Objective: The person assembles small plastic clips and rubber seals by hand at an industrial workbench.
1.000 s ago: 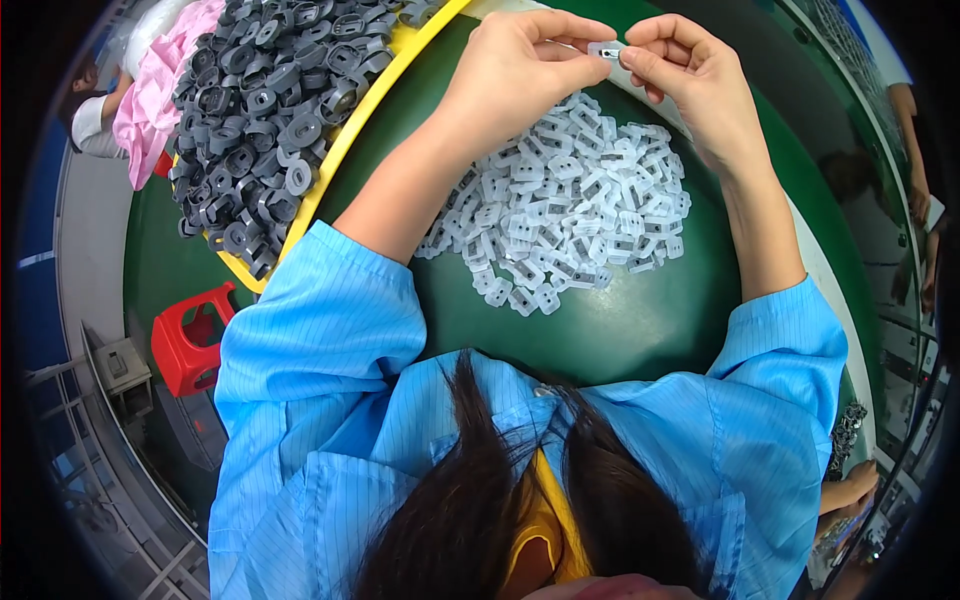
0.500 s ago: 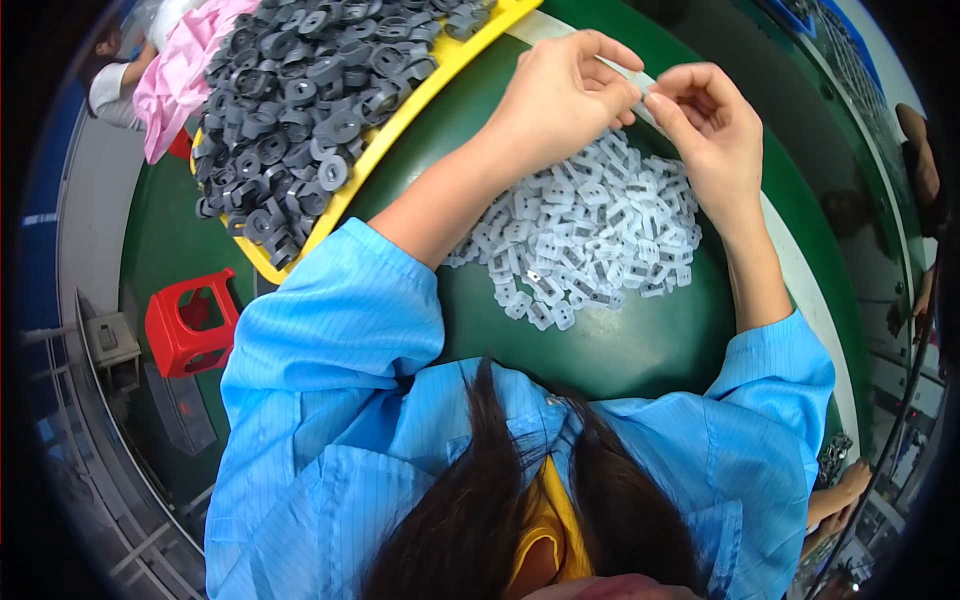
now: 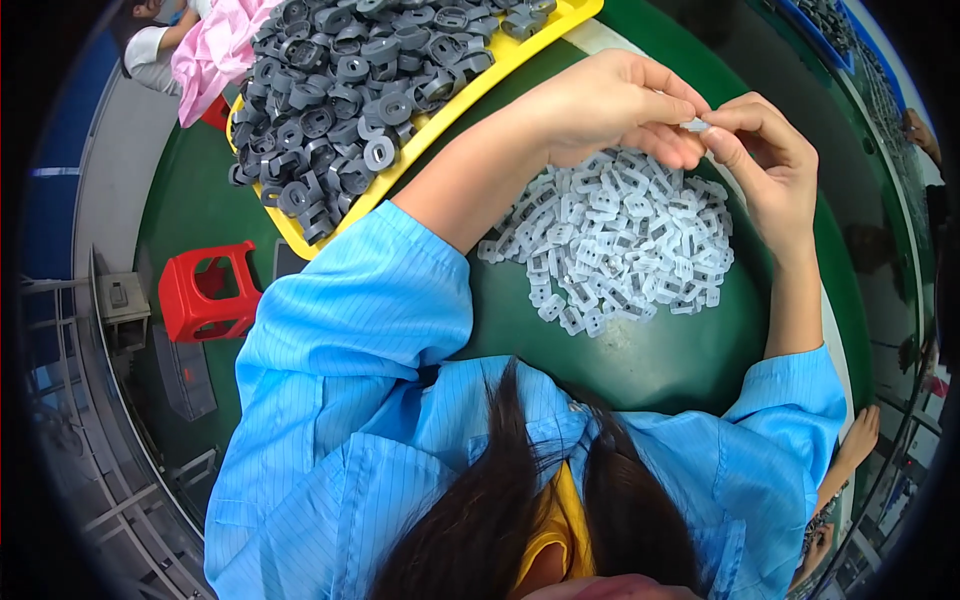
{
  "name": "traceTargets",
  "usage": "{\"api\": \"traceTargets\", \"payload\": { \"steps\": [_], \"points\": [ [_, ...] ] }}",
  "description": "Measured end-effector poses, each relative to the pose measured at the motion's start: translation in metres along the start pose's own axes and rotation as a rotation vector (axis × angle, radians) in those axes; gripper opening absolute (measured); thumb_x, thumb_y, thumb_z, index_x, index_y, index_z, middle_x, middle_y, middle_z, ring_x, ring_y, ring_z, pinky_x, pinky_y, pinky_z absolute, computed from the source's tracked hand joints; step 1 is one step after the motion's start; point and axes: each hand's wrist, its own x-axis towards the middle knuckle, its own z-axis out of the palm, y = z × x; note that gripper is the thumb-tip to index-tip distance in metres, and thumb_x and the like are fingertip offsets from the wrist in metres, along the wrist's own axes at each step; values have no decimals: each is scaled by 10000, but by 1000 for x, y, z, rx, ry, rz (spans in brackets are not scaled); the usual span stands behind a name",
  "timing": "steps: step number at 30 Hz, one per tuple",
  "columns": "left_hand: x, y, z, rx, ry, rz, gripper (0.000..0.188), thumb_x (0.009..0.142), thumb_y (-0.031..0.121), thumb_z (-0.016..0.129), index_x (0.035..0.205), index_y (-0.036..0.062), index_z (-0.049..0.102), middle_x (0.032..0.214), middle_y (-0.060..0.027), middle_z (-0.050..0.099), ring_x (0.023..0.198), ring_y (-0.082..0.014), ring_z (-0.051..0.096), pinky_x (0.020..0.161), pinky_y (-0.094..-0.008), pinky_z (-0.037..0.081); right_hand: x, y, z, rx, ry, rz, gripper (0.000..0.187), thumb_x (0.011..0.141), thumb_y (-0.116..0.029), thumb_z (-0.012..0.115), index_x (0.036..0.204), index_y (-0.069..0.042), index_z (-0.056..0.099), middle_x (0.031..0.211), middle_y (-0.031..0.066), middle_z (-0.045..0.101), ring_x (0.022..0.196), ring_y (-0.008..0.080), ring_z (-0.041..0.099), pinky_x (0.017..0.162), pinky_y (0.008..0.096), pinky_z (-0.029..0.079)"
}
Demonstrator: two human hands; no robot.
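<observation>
Between the fingertips of both hands is a small translucent white plastic piece [image 3: 694, 125]. My left hand [image 3: 620, 105] pinches its left end, thumb and index finger closed, the other fingers curled below. At its right end, my right hand [image 3: 768, 160] grips with thumb and forefinger. Fingers cover much of the piece, so its full shape is hidden. Just below the hands lies a heap of similar translucent clips [image 3: 625, 250] with dark slots, spread on the green tabletop [image 3: 640, 360].
At the upper left a yellow tray [image 3: 415, 150] holds many dark grey ring-shaped plastic parts [image 3: 340, 90]. Pink cloth [image 3: 215, 50] lies beyond it, near another person [image 3: 155, 50]. A red stool [image 3: 208, 295] stands at left. Another person's arm [image 3: 855, 445] shows at lower right.
The view has shifted, so tray and heap appear farther right. My hands have come lower, nearer the heap, and the piece between them shows more clearly. Both still pinch it.
</observation>
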Motion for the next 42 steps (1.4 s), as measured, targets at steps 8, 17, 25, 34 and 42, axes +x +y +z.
{"api": "traceTargets", "payload": {
  "steps": [8, 17, 25, 34, 42],
  "points": [
    [0, 69, -107, 2171, 881, 300, 205, 756, 162, 644, 881, 1, 673, 968, -198, 632, 971, -374, 586, 828, -447, 494, 1, 16, -3, 97, 175, 238, 144, 875, -162, 697, 903, -22, 678, 825, -15, 638, 742, 46, 539, 619, 208, 437],
    [-18, 65, -106, 2243, 782, 330, 149, 810, 188, 647, 898, 69, 622, 940, -135, 612, 1026, -333, 529, 926, -456, 388, 2, 19, 1, 25, 125, 216, 174, 866, -189, 696, 882, -18, 670, 731, -24, 602, 624, 40, 490, 578, 201, 403],
    [-24, 45, -18, 1315, 395, 324, 247, 927, 162, 592, 1077, -34, 591, 908, -127, 669, 747, -215, 662, 662, -324, 534, 5, 13, -3, 243, 146, 334, 191, 872, -210, 700, 909, -23, 684, 790, -10, 628, 684, 51, 519, 625, 198, 428],
    [18, -20, -6, 107, 135, 158, 364, 953, 58, 540, 1300, -39, 487, 1144, -122, 592, 1030, -173, 619, 952, -281, 508, 19, 29, 3, 138, 304, 287, 184, 859, -208, 711, 919, -34, 709, 787, -14, 660, 654, 33, 506, 601, 197, 404],
    [18, -30, 7, -21, 241, 258, 345, 926, -22, 471, 1266, -78, 459, 1224, -171, 525, 1013, -225, 637, 945, -299, 525, 16, 31, 12, -44, 378, 288, 180, 838, -181, 727, 877, -6, 714, 772, 7, 670, 694, 49, 560, 648, 207, 451]
  ]
}}
